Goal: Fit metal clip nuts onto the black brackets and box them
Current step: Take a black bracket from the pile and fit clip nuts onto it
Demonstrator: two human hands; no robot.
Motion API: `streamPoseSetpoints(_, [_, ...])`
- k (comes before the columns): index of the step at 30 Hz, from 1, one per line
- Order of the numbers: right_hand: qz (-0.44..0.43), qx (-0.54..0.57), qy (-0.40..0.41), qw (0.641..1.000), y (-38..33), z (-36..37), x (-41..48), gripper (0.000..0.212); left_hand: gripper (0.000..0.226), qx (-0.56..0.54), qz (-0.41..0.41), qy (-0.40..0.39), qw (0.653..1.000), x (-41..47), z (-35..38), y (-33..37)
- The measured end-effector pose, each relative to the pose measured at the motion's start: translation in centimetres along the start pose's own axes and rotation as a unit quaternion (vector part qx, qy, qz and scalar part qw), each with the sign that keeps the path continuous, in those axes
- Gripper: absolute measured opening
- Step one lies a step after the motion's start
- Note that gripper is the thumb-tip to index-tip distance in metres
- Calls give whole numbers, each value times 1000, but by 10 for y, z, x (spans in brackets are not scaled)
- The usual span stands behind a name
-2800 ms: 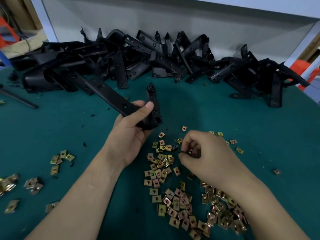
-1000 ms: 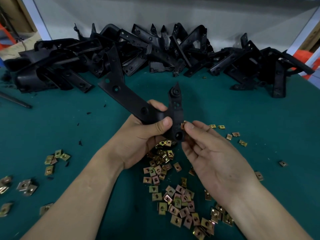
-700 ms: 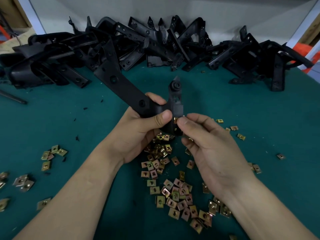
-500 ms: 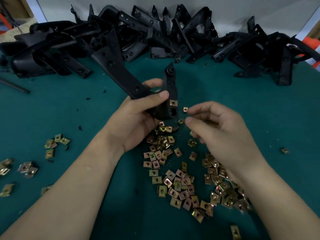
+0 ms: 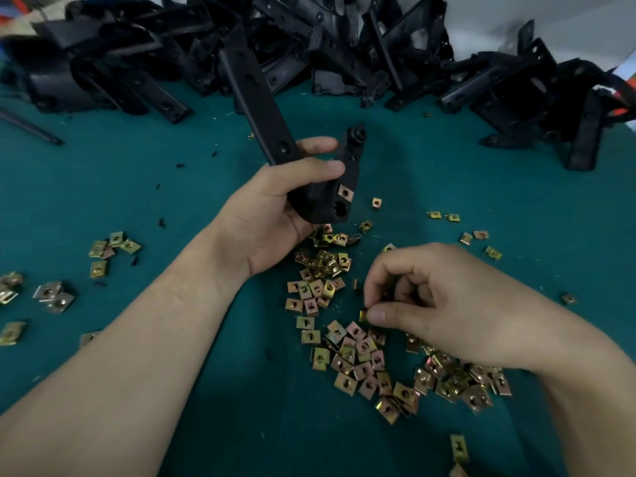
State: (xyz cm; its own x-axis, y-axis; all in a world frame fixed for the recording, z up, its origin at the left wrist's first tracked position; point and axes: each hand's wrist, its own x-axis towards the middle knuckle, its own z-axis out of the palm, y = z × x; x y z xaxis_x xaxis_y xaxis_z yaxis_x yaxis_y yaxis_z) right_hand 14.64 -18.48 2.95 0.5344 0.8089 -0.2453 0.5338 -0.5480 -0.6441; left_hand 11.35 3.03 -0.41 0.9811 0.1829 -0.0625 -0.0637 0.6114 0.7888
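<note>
My left hand (image 5: pixel 275 208) grips a black bracket (image 5: pixel 261 108) at its bend, holding it above the table. One brass clip nut (image 5: pixel 345 193) sits clipped on the bracket's short arm, above an open hole. My right hand (image 5: pixel 440 304) is down on the heap of loose clip nuts (image 5: pixel 351 349), thumb and forefinger pinched on a single clip nut (image 5: pixel 363 315). The other fingers are curled and hide what lies under the palm.
A big pile of black brackets (image 5: pixel 344 46) runs along the back of the green table (image 5: pixel 481 187). Small groups of clip nuts (image 5: pixel 113 246) lie at the left, with strays at the right. A dark rod (image 5: pixel 31 127) lies at far left.
My right hand fitted a clip nut on the bracket, then drew back and dropped to the heap, where it now pinches another nut. My left hand tilted the bracket more upright.
</note>
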Motion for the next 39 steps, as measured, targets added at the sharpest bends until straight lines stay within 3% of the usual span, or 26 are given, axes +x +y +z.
streamPoseSetpoints(5, [-49, 116, 117, 985, -1, -3, 1, 23, 12, 30, -4, -19, 999, -2, 1, 0])
streamPoseSetpoints(7, [-60, 187, 172, 965, -2, 0, 4, 18, 14, 34, -6, -27, 999, -4, 1, 0])
streamPoseSetpoints(11, [-47, 356, 243, 901, -1, 9, 13, 17, 12, 35, -8, -52, 998, -6, 1, 0])
streamPoseSetpoints(15, [-25, 543, 259, 799, -3, 13, 20, 24, 20, 53, -25, -69, 996, -6, 1, 0])
streamPoseSetpoints(19, [-16, 626, 257, 737, -6, 14, 23, 23, 15, 71, -28, -83, 994, -8, 1, -2])
streamPoseSetpoints(28, [-12, 671, 253, 697, -9, 13, 23, 22, 10, 79, -18, -97, 992, -10, 4, -2])
streamPoseSetpoints(36, [-13, 649, 237, 723, -7, 9, 19, 30, 12, 92, -19, -98, 991, -10, 3, -3])
streamPoseSetpoints(39, [-10, 649, 226, 727, -5, 9, 19, 42, 11, 97, -20, -117, 988, -11, 4, -4])
